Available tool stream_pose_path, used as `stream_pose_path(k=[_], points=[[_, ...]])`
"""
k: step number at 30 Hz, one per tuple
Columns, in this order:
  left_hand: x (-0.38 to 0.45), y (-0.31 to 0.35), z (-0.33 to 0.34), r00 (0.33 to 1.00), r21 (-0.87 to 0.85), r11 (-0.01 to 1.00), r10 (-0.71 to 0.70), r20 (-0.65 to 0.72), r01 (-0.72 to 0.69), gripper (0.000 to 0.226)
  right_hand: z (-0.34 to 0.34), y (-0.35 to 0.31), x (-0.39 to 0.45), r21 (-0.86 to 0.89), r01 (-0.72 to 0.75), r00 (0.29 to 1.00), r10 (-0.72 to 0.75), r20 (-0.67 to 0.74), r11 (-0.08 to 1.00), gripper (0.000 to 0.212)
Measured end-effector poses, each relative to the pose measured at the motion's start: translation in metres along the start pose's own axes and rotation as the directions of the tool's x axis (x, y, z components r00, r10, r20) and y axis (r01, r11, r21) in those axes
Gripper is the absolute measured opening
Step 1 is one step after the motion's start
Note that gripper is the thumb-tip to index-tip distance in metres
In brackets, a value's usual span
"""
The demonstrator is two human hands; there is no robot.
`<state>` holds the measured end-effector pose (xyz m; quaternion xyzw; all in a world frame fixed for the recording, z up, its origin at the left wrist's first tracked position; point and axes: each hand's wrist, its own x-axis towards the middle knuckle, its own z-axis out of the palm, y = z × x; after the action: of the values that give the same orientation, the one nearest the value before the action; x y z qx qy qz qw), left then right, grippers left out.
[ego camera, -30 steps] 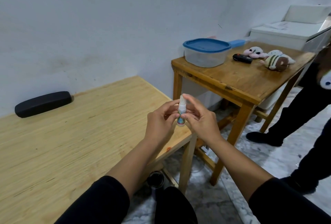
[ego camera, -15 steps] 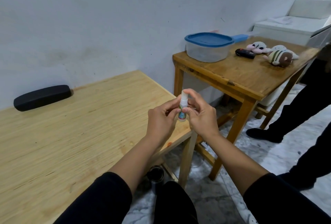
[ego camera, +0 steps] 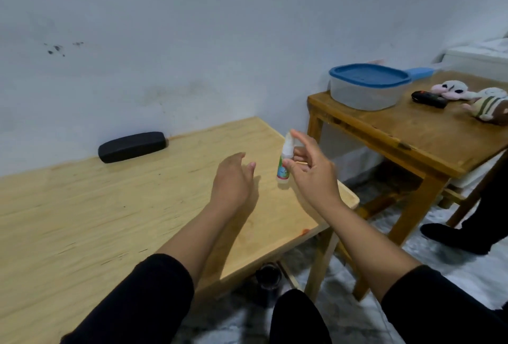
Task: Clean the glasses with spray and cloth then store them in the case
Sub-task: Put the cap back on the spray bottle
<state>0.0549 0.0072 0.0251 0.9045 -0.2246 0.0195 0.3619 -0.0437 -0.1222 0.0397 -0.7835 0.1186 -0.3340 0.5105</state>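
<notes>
Right fingers (ego camera: 301, 158) pinching spray bottle (ego camera: 284, 162), upright, nozzle up

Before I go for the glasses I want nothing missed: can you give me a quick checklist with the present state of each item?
1. Spray bottle held: ok, pinched upright in the right hand above the light table.
2. Left hand free: ok, open and empty.
3. Black case within view: ok, at the wall, lid shut.
4. Glasses located: not ok, none visible; perhaps inside the case, cannot tell.
5. Cloth located: not ok, none visible.
6. Bottle cap off: cannot tell, top blurred.
</notes>
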Motion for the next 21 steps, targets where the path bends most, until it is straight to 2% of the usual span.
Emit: stream_pose_path(k=[10,13,21], points=[[0.021,-0.102,-0.08,0.976,0.362,0.909,-0.216,-0.013,0.206,0.049,0.097,-0.024,0.039,0.067,0.016,0.995,-0.023,0.093,0.998,0.055],[0.029,-0.123,-0.083,0.964,0.389,0.89,-0.267,0.017,0.239,0.051,0.12,-0.028,0.052,0.071,0.011,0.991,-0.02,0.129,0.997,0.055],[0.04,-0.141,-0.073,0.969,0.405,0.883,-0.242,-0.042,0.238,0.052,0.19,-0.023,0.098,-0.013,0.031,0.974,-0.027,0.224,0.999,0.05]])
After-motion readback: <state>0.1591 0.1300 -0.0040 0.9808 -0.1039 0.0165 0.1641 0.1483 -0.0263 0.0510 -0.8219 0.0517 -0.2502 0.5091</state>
